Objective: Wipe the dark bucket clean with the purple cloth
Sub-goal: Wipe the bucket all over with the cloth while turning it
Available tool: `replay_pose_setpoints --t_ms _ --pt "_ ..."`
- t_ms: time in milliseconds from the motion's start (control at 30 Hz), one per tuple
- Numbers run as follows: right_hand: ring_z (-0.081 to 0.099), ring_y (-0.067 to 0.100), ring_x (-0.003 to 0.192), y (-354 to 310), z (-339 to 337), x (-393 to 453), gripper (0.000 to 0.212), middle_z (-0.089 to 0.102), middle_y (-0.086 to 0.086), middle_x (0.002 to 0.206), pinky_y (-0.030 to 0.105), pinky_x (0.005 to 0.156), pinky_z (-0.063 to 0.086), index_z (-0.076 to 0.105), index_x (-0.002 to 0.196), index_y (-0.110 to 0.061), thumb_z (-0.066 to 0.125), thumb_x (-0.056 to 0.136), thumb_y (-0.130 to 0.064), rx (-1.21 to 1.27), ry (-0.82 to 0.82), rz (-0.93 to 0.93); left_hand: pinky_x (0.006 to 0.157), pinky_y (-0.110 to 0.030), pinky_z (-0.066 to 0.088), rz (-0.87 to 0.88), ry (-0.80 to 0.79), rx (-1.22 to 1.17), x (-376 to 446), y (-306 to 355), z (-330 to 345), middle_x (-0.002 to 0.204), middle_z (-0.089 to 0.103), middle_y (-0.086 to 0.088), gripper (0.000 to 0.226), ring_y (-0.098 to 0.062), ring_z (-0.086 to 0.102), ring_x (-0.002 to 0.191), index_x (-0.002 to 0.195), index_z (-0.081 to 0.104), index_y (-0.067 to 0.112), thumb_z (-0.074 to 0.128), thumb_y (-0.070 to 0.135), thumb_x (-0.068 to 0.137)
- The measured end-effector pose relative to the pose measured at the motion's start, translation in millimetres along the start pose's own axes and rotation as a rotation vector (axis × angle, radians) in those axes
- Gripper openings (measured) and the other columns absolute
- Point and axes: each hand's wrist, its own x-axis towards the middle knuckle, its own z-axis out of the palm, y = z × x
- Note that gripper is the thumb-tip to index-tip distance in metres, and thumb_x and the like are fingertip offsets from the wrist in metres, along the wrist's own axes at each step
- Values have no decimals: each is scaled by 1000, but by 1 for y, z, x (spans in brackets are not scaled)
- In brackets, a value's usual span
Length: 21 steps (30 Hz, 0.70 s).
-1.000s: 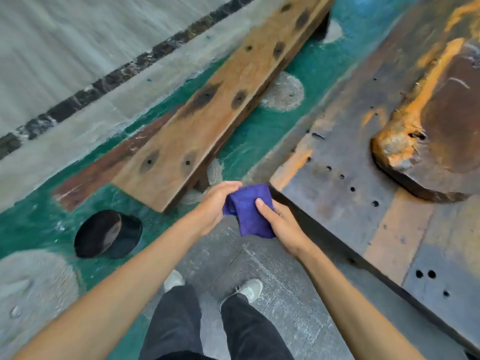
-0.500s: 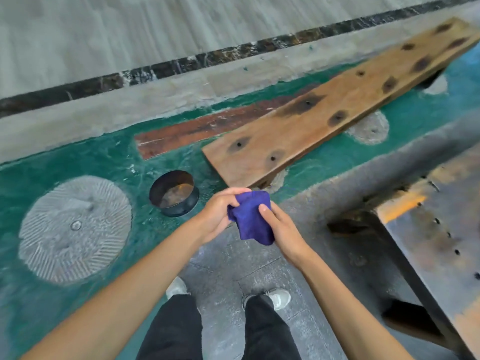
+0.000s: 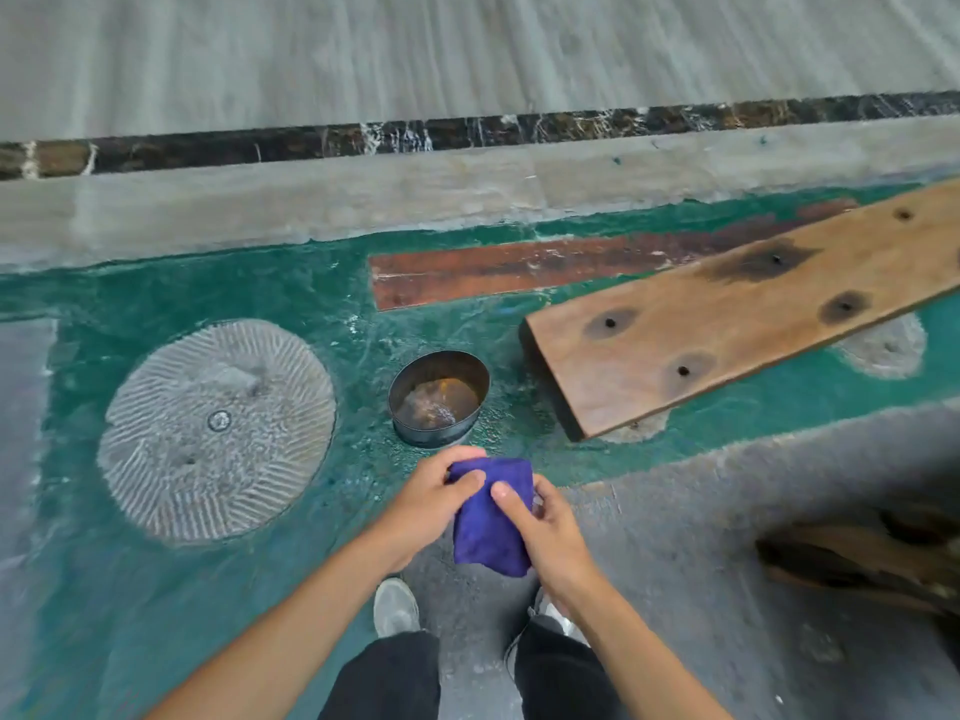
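Observation:
The dark bucket (image 3: 439,397) is a shallow round metal pan standing on the green floor, straight ahead of my hands. Its inside shows rusty brown residue. A folded purple cloth (image 3: 491,532) is held between both hands, just below the bucket and not touching it. My left hand (image 3: 434,498) grips the cloth's upper left edge with thumb on top. My right hand (image 3: 545,532) pinches its right side.
A round ribbed millstone (image 3: 215,431) is set in the floor to the left. A thick wooden plank (image 3: 737,317) lies raised to the right of the bucket, with a reddish board (image 3: 519,270) behind. My shoes (image 3: 396,608) stand on grey paving. A dark wooden piece (image 3: 862,556) lies at right.
The view has swung left, bringing the bucket from far left to centre, right ahead of my hands. Both hands keep holding the cloth; the rusty table at right has left the view.

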Motion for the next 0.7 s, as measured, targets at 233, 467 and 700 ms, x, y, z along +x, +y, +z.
replay_pose_setpoints --t_ms 233,467,700 --pt "77 25 84 109 -18 173 40 78 20 103 31 69 61 62 116 0 83 83 -7 -145 -14 45 95 -43 52 167 126 220 158 -125 -13 109 73 -7 24 -25 68 103 115 69 8 61 8 92" --pt "69 20 77 176 -81 343 22 78 10 86 29 70 53 78 91 -6 80 69 -9 -335 -92 -40 92 -33 50 393 130 775 302 -222 -36 107 70 3 29 -15 64 101 116 65 20 56 29 89" --pt "60 16 71 205 -116 456 29 68 5 76 24 63 46 75 82 -3 69 57 -16 -605 -114 -231 73 -27 49 688 83 1033 377 -254 -62 91 60 15 26 2 59 74 105 61 31 64 19 82"
